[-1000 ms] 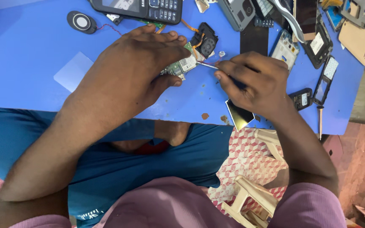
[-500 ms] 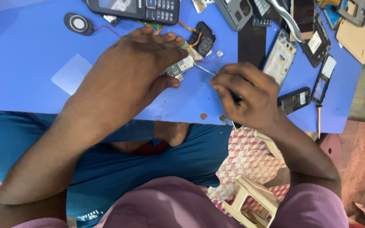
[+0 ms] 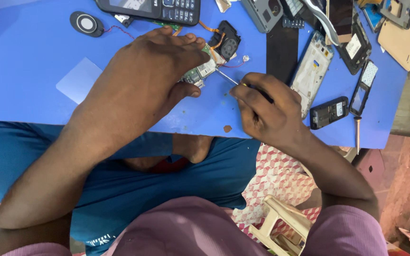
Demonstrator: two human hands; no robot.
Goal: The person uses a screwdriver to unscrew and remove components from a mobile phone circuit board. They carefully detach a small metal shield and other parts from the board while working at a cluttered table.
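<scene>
Your left hand [image 3: 148,76] pins the small circuit board [image 3: 199,72] mid-frame, fingers pressed together on it. Your right hand [image 3: 266,111] pinches a screwdriver [image 3: 231,79], tip touching the board.

Blue table [image 3: 24,61], keypad phone [image 3: 150,8], round speaker [image 3: 87,23], phone parts [image 3: 312,71]

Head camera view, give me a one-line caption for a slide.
Left hand pins a small circuit board on a blue table while right hand works a screwdriver.

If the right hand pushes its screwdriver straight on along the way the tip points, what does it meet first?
Probably the green circuit board pinned under the left hand: the right hand aims the screwdriver up-left at its edge. Contact is unclear.
</scene>
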